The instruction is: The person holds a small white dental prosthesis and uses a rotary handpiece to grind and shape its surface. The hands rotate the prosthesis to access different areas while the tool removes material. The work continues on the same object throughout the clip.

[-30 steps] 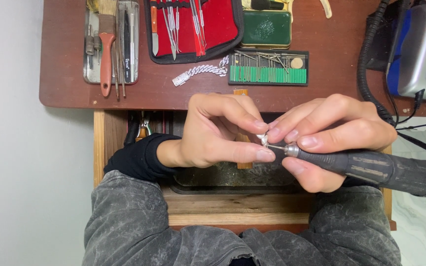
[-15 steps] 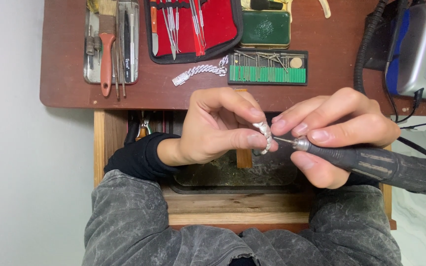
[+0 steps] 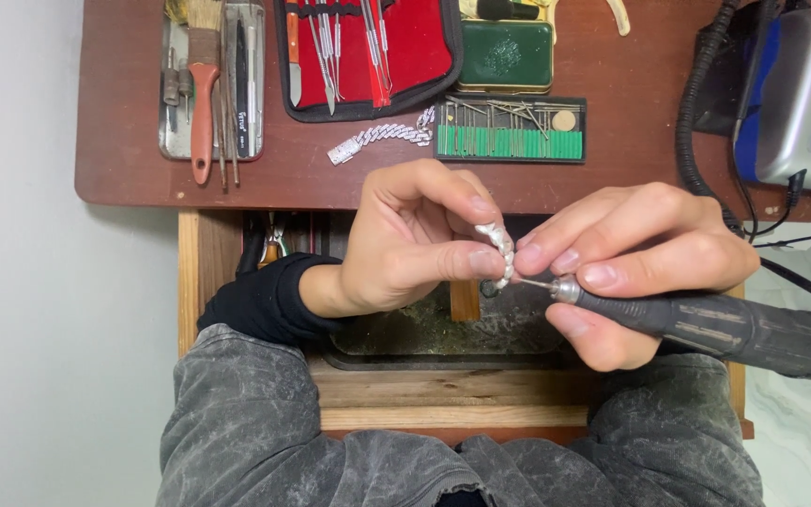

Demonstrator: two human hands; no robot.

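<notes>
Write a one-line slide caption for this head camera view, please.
Over a wooden bench, the left hand pinches a silver chain piece while the right hand applies a rotary handpiece.

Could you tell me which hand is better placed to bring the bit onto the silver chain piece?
The right hand: it grips the rotary handpiece, its bit at the silver chain piece pinched in the left hand.

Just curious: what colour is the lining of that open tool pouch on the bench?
Red, with a black edge: the tool pouch, clearest in the head view.

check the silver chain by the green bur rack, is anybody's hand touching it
No, the silver chain lies alone on the desktop, while the left hand pinches a small silver piece well below it.
</notes>
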